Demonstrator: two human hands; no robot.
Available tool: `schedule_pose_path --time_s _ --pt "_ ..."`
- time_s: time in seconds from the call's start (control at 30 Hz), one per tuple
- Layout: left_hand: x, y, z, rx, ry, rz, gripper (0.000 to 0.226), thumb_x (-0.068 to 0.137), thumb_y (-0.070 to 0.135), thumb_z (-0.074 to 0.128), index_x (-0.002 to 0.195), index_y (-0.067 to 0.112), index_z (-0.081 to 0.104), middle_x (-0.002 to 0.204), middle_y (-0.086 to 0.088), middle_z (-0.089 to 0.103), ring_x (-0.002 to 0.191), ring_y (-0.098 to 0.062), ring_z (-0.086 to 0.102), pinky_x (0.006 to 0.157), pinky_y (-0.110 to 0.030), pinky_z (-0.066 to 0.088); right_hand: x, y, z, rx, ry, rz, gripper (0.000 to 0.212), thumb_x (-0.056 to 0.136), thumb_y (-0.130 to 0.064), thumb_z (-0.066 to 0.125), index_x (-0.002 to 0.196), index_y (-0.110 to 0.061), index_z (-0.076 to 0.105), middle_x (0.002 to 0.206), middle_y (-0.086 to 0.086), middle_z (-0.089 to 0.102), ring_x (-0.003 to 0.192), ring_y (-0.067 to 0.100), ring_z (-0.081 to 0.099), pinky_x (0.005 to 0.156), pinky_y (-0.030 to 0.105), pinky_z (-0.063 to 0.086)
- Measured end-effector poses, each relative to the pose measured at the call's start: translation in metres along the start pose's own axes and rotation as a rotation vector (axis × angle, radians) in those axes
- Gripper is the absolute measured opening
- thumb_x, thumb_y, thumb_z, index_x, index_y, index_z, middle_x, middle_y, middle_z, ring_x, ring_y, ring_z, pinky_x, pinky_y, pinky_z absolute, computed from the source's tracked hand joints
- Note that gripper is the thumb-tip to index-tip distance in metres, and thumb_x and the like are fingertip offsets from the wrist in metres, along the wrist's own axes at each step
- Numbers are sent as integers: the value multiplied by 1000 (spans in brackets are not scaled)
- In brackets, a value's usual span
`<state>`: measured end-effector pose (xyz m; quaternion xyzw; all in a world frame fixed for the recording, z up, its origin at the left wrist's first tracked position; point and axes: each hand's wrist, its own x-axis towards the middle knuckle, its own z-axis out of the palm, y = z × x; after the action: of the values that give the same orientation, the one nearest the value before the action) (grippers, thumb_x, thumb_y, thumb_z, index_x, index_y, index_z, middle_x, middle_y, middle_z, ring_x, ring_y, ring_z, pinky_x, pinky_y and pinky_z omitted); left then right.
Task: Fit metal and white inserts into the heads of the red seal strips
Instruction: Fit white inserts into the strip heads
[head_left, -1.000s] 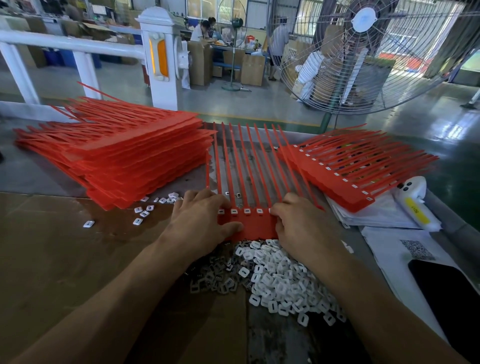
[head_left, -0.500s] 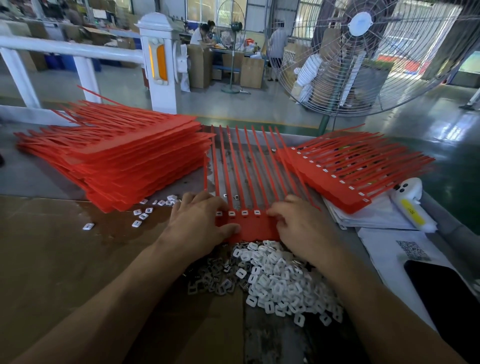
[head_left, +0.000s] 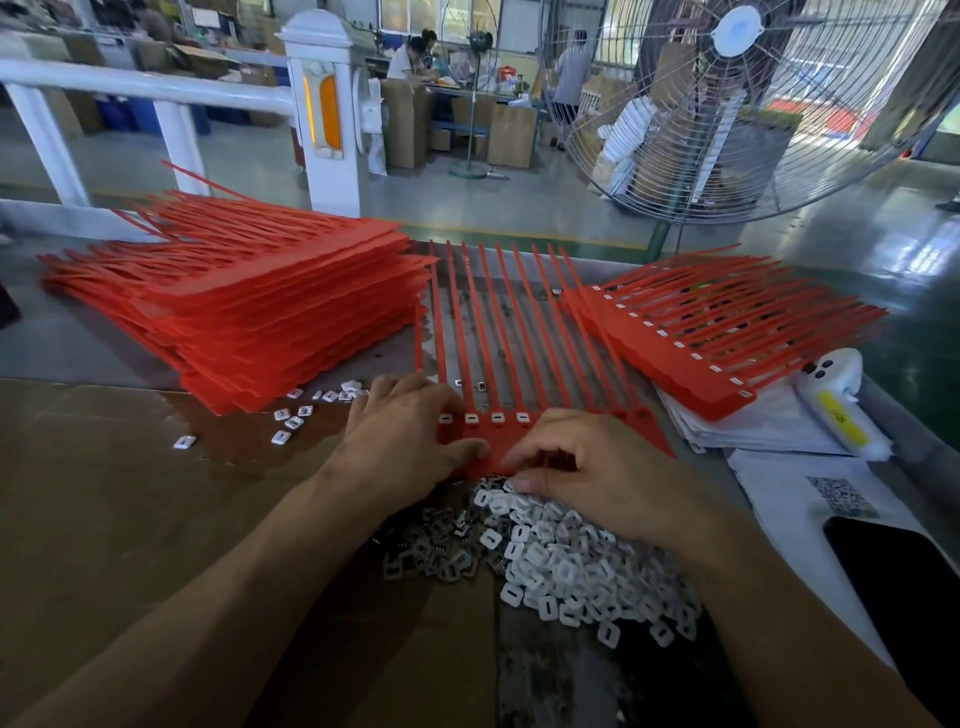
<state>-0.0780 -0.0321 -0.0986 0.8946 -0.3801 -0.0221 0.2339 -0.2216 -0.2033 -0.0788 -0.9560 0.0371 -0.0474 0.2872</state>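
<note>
Red strip (head_left: 498, 332) lies mid-tabletop with four white inserts (head_left: 483, 417) seated at its left heads, left hand (head_left: 400, 441) pressing flat, right hand (head_left: 597, 467) curled over the inserts pile (head_left: 561, 561), its pick hidden, right heads and left stack (head_left: 249, 306) likely still waiting.
</note>
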Motion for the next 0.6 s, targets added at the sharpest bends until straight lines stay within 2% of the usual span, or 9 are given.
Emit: schedule_pose_path --time_s 0.1,0.23,0.33,0.4,0.5,0.6 --pt "0 0 0 8 1 4 55 84 67 64 131 40 56 138 12 49 134 -16 30 115 -43 25 -1 1 1 51 19 0 6 89 -31 79 95 -31 78 97 -16 66 94 -2 63 82 17 44" --pt "0 -1 0 12 -6 5 57 84 68 63 133 41 55 140 12 49 135 -16 30 115 -42 24 -2 2 3 139 42 27 6 89 -29 80 86 -32 75 92 -14 70 85 4 67 78 27 54" --pt "0 0 0 9 -10 2 57 83 68 63 133 41 54 142 13 48 136 -15 29 115 -42 23 -4 6 2 224 60 52 8 91 -29 78 85 -32 74 80 -26 69 72 -6 66 64 16 46" --pt "0 -1 0 10 -9 5 57 83 69 63 133 41 55 142 13 48 136 -15 29 115 -42 23 -4 8 1 283 115 58 10 93 -25 76 85 -32 73 75 -22 69 65 -5 64 59 13 46" --pt "0 -1 0 5 -10 4 57 84 69 63 133 41 55 142 13 48 137 -15 29 115 -42 23 -2 12 1 295 260 99 14 93 -21 75 89 -34 73 84 -17 72 78 -1 67 69 14 49" --pt "0 -1 0 4 -21 2 58 84 69 62 134 41 54 143 13 47 137 -15 28 115 -42 22 -2 19 -1 273 383 170 17 94 -21 74 97 -37 77 98 -27 71 97 -9 64 81 15 47"
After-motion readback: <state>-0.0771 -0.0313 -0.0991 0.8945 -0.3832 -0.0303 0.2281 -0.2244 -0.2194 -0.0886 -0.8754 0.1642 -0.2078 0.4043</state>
